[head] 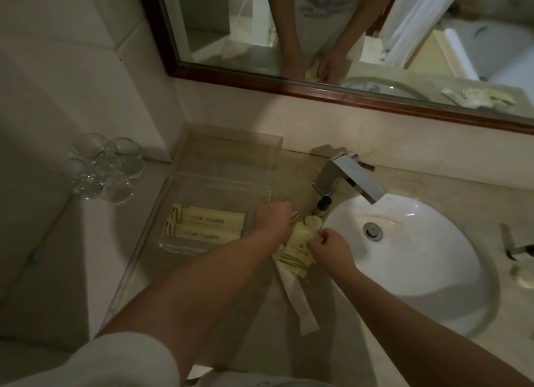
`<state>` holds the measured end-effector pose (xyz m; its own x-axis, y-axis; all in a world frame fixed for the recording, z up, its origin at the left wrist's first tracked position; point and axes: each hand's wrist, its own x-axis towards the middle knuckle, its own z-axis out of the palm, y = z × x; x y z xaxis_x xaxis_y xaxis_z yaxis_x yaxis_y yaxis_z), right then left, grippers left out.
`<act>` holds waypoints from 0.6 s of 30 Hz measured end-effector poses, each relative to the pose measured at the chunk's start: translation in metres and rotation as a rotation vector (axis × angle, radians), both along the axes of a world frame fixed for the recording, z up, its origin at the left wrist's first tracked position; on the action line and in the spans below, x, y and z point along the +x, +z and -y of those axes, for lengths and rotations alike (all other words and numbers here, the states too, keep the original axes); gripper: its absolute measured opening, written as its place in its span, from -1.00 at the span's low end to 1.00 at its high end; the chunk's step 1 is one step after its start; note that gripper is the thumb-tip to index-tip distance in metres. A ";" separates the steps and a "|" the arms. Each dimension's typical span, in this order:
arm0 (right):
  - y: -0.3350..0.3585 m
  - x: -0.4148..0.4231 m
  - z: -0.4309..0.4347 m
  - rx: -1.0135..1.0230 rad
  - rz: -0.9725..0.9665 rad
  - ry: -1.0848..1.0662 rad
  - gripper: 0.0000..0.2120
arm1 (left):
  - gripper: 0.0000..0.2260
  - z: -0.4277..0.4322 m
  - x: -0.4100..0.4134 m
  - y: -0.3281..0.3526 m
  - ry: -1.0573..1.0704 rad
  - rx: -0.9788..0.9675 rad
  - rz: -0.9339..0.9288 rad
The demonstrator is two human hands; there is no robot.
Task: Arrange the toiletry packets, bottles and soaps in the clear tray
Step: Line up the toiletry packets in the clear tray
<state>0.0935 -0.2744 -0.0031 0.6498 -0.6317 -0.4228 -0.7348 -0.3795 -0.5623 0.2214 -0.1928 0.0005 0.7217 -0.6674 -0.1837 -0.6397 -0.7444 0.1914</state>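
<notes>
A clear tray (179, 184) sits on the counter left of the tap, with two long yellow packets (206, 224) lying side by side in its near part. Just right of the tray lies a pile of yellow striped packets (294, 256) with a long white packet (300, 300) under it. My left hand (273, 217) is closed over the pile's far left edge. My right hand (332, 249) pinches a yellow packet at the pile's right side. A round soap (313, 222) and a small dark-capped bottle (322, 207) stand behind the pile.
A chrome tap (349, 178) overhangs the white basin (404, 256) on the right. Several upturned glasses (107, 167) stand at the left by the wall. A mirror (318, 25) hangs above. Crumpled wrappers (523, 274) lie at the far right.
</notes>
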 end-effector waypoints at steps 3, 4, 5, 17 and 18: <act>0.004 0.001 -0.004 0.001 0.018 -0.032 -0.93 | -0.78 0.006 -0.003 0.002 0.050 0.035 -0.009; 0.005 0.000 -0.004 -0.002 0.014 -0.042 -0.93 | -0.78 0.008 -0.003 0.003 0.060 0.060 -0.016; 0.005 -0.001 -0.004 -0.005 0.006 -0.053 -0.91 | -0.78 0.009 -0.003 0.004 0.061 0.091 -0.027; 0.022 -0.006 -0.002 0.119 0.183 -0.207 -0.89 | -0.87 -0.023 0.002 0.013 0.246 -0.296 -0.245; 0.026 -0.005 -0.004 0.150 0.217 -0.215 -0.89 | -0.89 -0.033 0.005 0.015 0.285 -0.369 -0.277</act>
<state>0.0889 -0.2705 0.0232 0.5934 -0.7052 -0.3881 -0.6461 -0.1297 -0.7522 0.2262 -0.1597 0.0152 0.8412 -0.5088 -0.1832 -0.3111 -0.7324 0.6056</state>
